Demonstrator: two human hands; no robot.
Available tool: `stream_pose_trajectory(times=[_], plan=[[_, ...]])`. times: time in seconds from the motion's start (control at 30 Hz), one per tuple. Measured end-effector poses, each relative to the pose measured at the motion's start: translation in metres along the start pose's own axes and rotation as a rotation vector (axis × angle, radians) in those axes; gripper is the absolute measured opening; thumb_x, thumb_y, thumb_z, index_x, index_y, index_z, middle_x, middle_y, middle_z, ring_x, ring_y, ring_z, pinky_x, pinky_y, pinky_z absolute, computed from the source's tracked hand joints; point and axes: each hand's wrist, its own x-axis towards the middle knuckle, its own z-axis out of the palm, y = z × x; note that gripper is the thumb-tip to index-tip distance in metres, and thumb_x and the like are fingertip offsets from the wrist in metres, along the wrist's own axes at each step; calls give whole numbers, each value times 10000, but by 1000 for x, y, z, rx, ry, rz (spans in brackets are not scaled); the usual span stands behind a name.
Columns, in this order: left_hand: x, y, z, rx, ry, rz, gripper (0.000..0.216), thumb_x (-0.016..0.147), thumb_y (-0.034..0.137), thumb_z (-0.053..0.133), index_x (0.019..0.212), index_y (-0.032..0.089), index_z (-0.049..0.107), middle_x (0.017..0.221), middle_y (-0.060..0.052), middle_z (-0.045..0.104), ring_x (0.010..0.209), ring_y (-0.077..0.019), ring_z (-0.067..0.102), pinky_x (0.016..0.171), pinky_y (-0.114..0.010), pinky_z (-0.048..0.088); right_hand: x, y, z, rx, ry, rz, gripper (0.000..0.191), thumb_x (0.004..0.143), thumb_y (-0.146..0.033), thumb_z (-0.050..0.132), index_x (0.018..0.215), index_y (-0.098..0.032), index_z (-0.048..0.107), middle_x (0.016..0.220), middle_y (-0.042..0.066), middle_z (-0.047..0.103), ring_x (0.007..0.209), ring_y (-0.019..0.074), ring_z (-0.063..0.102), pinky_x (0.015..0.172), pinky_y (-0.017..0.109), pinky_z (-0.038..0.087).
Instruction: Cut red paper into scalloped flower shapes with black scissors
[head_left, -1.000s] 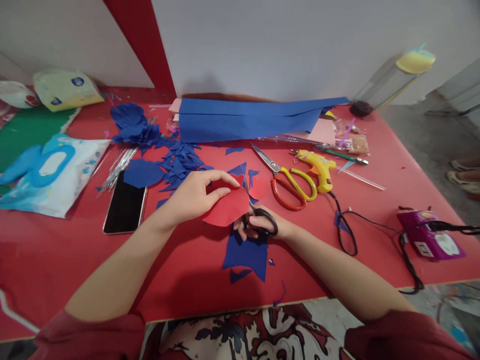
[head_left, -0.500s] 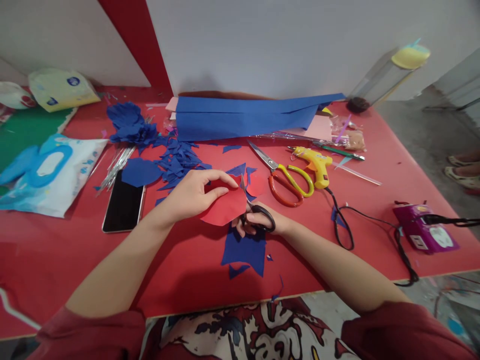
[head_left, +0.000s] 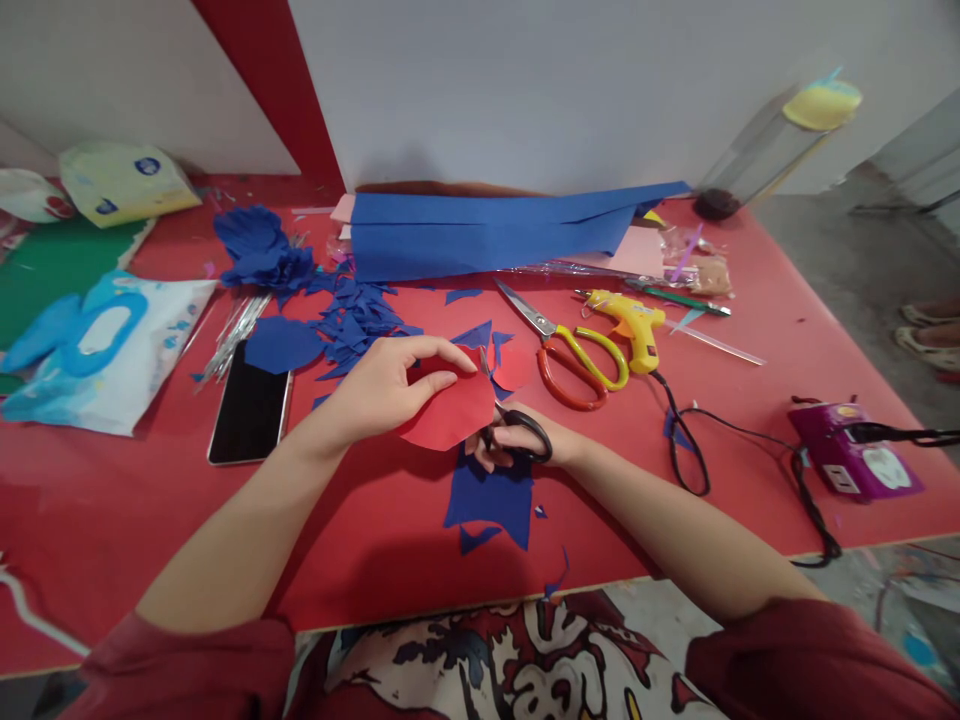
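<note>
Between thumb and fingers, my left hand (head_left: 397,385) pinches a piece of red paper (head_left: 454,412) above the table. My right hand (head_left: 499,440) grips small scissors with black handles (head_left: 534,432), their blades pointing away from me at the paper's right edge. A strip of red paper (head_left: 511,368) lies just right of the blades. Under my right hand is a blue paper piece (head_left: 491,497) with a notched lower edge. Blue scraps (head_left: 358,318) are heaped beyond my left hand, beside a rounded blue cutout (head_left: 281,344) that overlaps a phone (head_left: 247,412).
Large scissors (head_left: 574,360) and a yellow glue gun (head_left: 630,328) lie to the right, its cord running to a purple power box (head_left: 855,452). Folded blue paper (head_left: 487,235) stretches along the wall. Blue crepe-like petals (head_left: 262,248), wires (head_left: 238,335) and a wipes pack (head_left: 112,350) are left.
The view has shifted very slightly. The scissor blades look a little closer together at the red paper's edge; both hands stay in nearly the same place.
</note>
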Motion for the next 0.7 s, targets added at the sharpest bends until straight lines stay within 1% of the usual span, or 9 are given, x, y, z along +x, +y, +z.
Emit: stream_pose_trajectory(times=[0.3,0.53,0.7], plan=[[2,0,5,6,-32,-6,187,814,205,525,894,221,693,959,-10,723,918,-168,649,882,-290,483,0,1,2,65,0,-41,497,797,-584,522,821,-91,581,591,14,581,422,68,417,432,210,333],[1,-1,7,-6,-31,-8,188,819,215,527,894,225,698,952,-10,722,901,-160,649,877,-279,482,0,-2,1,60,-8,-84,486,807,-571,512,836,-91,586,597,15,582,433,76,444,440,211,337],[1,-2,8,-6,-32,-18,188,817,220,526,896,223,697,950,-14,722,897,-166,651,877,-291,482,0,-1,1,71,-6,-68,489,805,-575,504,825,-93,582,596,14,575,436,79,448,437,213,339]])
